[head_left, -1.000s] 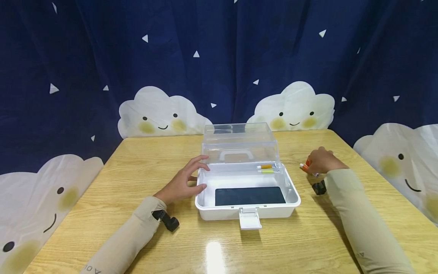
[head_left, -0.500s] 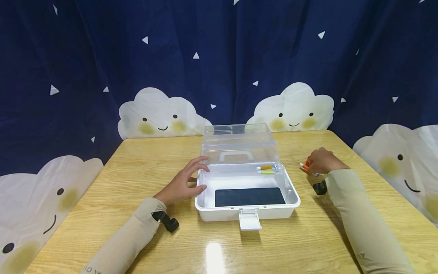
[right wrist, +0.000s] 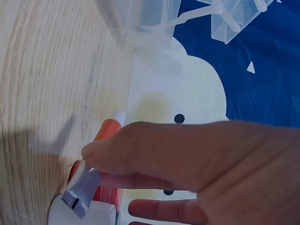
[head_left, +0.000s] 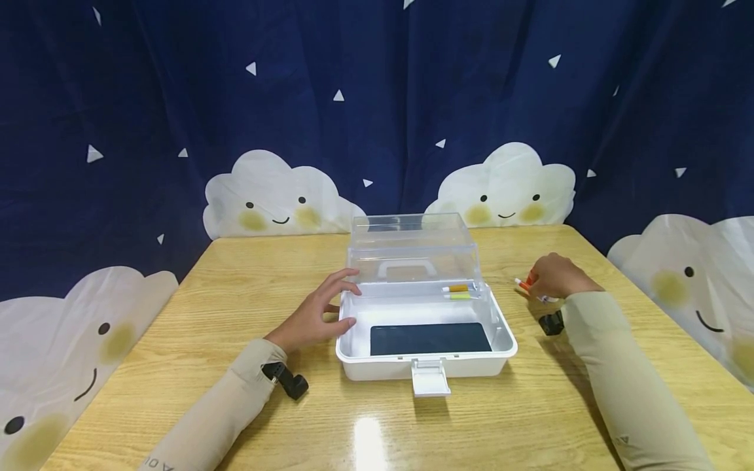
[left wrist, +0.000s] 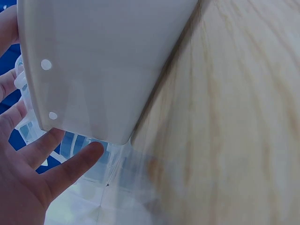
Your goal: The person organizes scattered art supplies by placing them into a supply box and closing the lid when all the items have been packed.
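Note:
Near the right side of the table, my right hand (head_left: 556, 276) pinches a small orange tube (right wrist: 105, 130) with a white cap and a flattened, pale end. Behind that grip, the right wrist view shows a red thing (right wrist: 107, 194) with a white part, mostly covered by the hand. My left hand (head_left: 315, 314) lies against the left end of a white box (head_left: 353, 367), fingers spread and fingertips at the rim. The box's clear lid (head_left: 415, 258) stands raised. Inside, an orange tube (head_left: 457, 288) and a lime-green tube (head_left: 459, 296) sit along the back.
A flat dark rectangular thing (head_left: 430, 339) lies on the box floor. The front latch (head_left: 430, 379) hangs down over the wooden table (head_left: 265, 418). A navy curtain (head_left: 294, 98) with white clouds rises behind the table's far edge.
The orange tube has shifted very slightly in my right hand, its cap a little further left and up. My left hand and the box have stayed put.

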Available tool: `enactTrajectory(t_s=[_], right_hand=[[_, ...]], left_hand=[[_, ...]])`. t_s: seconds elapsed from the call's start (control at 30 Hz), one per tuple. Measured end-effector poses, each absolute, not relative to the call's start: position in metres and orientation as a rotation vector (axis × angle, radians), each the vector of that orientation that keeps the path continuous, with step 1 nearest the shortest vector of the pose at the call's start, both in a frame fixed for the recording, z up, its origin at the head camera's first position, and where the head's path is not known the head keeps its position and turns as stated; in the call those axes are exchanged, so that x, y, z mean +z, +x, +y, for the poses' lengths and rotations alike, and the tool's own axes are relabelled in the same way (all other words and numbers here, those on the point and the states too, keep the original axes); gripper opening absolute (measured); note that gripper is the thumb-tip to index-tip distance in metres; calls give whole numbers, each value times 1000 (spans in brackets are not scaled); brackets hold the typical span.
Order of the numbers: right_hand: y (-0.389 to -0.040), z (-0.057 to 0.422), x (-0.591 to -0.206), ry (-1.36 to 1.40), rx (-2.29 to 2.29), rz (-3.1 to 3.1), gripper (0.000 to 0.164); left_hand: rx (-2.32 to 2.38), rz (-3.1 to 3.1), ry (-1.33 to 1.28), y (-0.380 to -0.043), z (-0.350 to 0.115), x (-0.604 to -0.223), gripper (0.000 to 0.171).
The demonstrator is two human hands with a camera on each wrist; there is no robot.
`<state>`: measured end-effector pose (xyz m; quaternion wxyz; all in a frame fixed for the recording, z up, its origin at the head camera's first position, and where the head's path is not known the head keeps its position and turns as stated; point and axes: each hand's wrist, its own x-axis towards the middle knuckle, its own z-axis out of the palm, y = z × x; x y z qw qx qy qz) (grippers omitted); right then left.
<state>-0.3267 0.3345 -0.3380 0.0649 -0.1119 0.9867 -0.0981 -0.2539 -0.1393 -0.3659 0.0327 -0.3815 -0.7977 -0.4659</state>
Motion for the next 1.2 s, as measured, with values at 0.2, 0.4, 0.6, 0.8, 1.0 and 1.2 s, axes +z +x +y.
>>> enactTrajectory(t_s=[0.2,0.4,0.6,0.8,1.0,1.2], right_hand=[[-325,331,-332,-355,-292,3006,12],[-324,327,-328,-317,-303,3009,13],[-326,325,-327,-280,-319,3008,11],[-328,322,-325,-297,-317,3029,11],[-325,317,-321,-325,-307,3101,8],[-322,311,-318,-372,-292,3173,11]], left_hand=[[-1419,-2452,-1186,-254,-140,-365,39],[-1409,-2456,-1186,-254,-140,-365,39],[-1406,-2452,-1184,-255,-140,-366,39],[-1412,-2450,-1187,-255,-140,-366,39],[-1421,-2449,-1191,-255,-140,-366,39],[-1423,-2450,-1190,-255,-140,-365,39]])
